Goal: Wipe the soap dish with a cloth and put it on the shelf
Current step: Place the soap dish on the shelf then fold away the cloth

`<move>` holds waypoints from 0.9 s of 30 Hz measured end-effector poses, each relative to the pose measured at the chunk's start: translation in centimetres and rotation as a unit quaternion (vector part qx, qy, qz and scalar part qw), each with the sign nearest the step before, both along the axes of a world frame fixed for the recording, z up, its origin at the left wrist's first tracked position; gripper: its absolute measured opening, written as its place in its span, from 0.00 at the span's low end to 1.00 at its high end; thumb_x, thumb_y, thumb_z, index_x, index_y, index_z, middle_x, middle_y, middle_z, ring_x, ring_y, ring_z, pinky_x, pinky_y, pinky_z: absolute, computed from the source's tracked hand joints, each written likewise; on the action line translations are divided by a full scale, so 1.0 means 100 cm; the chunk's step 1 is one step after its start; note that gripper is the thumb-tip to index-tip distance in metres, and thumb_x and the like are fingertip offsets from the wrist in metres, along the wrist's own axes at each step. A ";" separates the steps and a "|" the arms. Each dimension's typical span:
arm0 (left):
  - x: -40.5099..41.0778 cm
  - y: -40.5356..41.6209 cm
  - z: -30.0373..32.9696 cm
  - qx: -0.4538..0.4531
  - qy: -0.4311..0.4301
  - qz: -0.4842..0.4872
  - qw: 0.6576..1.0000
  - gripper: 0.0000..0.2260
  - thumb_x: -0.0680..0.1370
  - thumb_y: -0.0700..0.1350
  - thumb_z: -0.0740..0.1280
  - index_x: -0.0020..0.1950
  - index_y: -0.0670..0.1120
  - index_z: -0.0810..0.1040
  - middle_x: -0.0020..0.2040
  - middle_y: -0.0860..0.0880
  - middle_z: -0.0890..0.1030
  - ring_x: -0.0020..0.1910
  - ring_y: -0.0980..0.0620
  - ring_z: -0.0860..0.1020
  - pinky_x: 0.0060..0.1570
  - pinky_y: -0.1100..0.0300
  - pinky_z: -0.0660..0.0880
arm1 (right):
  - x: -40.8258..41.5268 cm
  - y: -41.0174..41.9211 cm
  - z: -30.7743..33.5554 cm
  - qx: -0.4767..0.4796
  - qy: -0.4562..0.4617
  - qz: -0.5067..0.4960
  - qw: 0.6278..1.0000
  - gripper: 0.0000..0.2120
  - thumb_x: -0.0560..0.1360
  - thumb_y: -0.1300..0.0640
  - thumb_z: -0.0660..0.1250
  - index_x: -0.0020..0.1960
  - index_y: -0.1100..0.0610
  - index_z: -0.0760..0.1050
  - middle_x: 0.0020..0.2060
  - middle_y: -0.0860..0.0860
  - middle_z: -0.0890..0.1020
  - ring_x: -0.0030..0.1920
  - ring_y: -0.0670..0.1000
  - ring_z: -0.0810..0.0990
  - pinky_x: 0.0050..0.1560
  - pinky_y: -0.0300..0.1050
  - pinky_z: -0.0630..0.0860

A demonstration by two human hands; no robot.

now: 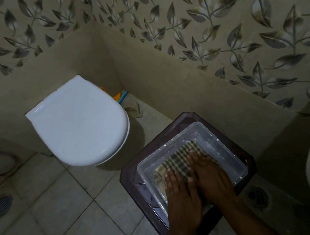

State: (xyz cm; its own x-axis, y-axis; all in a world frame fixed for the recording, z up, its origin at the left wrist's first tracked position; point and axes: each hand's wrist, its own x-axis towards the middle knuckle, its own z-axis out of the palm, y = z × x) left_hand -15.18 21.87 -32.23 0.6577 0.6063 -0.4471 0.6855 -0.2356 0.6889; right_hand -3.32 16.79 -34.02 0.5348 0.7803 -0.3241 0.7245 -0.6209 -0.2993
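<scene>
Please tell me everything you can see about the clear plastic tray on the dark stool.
The tray is a shallow rectangular container of clear, cloudy plastic with rounded corners and a raised rim. White residue marks its walls and rim. It sits flat on the dark stool, turned at an angle to it. A checked cloth lies inside. The left hand and right hand press flat on that cloth.

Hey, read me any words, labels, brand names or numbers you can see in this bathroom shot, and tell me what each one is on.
None: no writing shows on the clear container, checked cloth, dark stool, toilet lid or leaf-patterned wall tiles.
</scene>
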 end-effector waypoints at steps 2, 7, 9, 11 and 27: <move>0.001 0.001 0.000 0.010 0.005 0.002 1.000 0.28 0.85 0.54 0.46 0.81 0.42 0.44 0.82 0.46 0.41 0.80 0.52 0.37 0.78 0.58 0.38 | 0.000 0.000 0.002 0.004 0.007 -0.011 1.000 0.27 0.83 0.49 0.51 0.80 0.56 0.52 0.80 0.51 0.54 0.79 0.48 0.52 0.77 0.42 0.44; 0.000 0.000 0.000 0.038 0.027 -0.011 0.999 0.28 0.85 0.54 0.46 0.81 0.42 0.45 0.82 0.46 0.41 0.80 0.51 0.37 0.77 0.57 0.36 | -0.001 -0.005 0.005 0.034 -0.003 -0.038 0.999 0.24 0.83 0.51 0.52 0.78 0.56 0.58 0.78 0.51 0.60 0.78 0.47 0.57 0.77 0.41 0.46; -0.001 -0.001 -0.001 0.062 0.041 -0.019 0.997 0.28 0.85 0.55 0.46 0.81 0.42 0.44 0.82 0.45 0.41 0.80 0.51 0.37 0.77 0.57 0.36 | -0.002 -0.006 0.007 0.025 -0.009 -0.042 0.999 0.26 0.83 0.48 0.50 0.79 0.55 0.54 0.80 0.50 0.54 0.79 0.48 0.51 0.78 0.44 0.44; -0.002 -0.003 -0.002 0.072 0.052 -0.028 0.996 0.29 0.85 0.56 0.45 0.81 0.43 0.43 0.82 0.46 0.40 0.79 0.52 0.36 0.77 0.58 0.36 | -0.006 -0.007 0.008 0.000 -0.010 -0.020 1.000 0.31 0.83 0.45 0.49 0.80 0.54 0.43 0.79 0.50 0.42 0.79 0.49 0.41 0.78 0.47 0.38; -0.009 -0.006 0.074 0.056 -0.115 0.034 0.991 0.31 0.82 0.61 0.44 0.81 0.44 0.54 0.81 0.51 0.52 0.81 0.53 0.49 0.78 0.59 0.47 | -0.058 -0.024 0.091 0.129 -0.002 -0.077 0.989 0.31 0.82 0.41 0.53 0.68 0.67 0.72 0.65 0.64 0.76 0.67 0.62 0.75 0.74 0.46 0.61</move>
